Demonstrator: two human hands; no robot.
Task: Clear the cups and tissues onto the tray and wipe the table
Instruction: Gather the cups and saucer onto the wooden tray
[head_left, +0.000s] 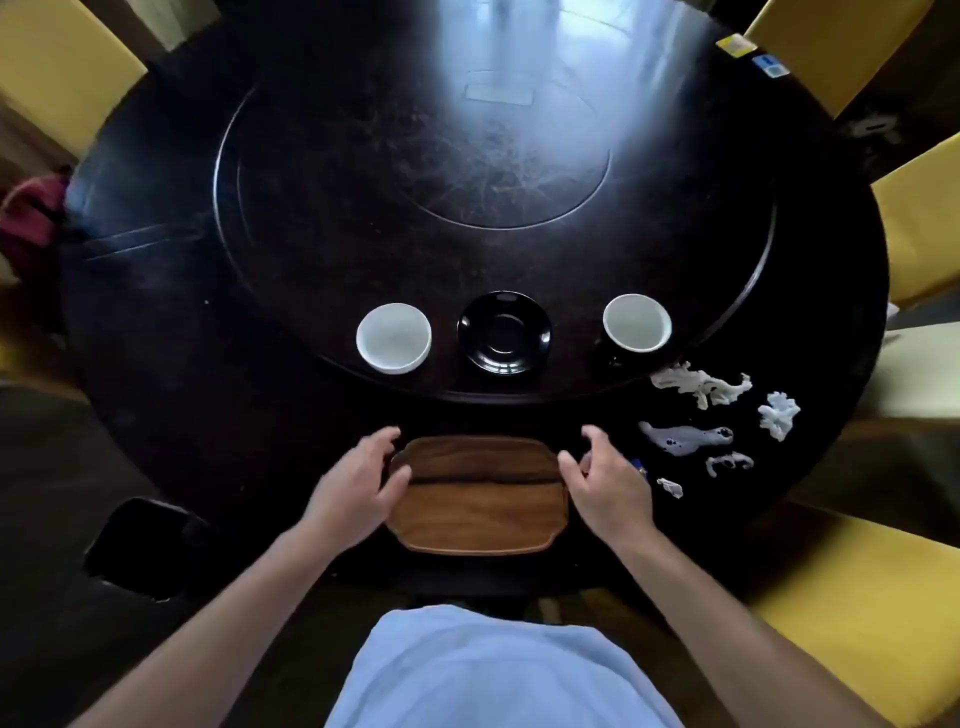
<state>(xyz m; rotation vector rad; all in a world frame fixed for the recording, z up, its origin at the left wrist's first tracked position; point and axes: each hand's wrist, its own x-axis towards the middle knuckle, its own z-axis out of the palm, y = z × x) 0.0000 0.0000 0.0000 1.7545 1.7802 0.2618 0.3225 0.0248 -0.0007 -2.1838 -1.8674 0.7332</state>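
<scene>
A brown wooden tray (478, 519) lies on the dark round table near its front edge. My left hand (353, 478) is at the tray's left end and my right hand (608, 478) at its right end, both with fingers spread and holding nothing. Beyond the tray, on the raised turntable, stand a white cup (394, 338), a black saucer (504, 332) and a second white-lined cup (637, 322). Several crumpled white tissues (696, 387) lie scattered on the table to the right of the tray.
Yellow chairs (862, 608) ring the dark table (208, 415). A black chair back (145, 545) is at the lower left. A small blue item (640, 467) peeks out beside my right hand. Glare covers the far half of the turntable (363, 208).
</scene>
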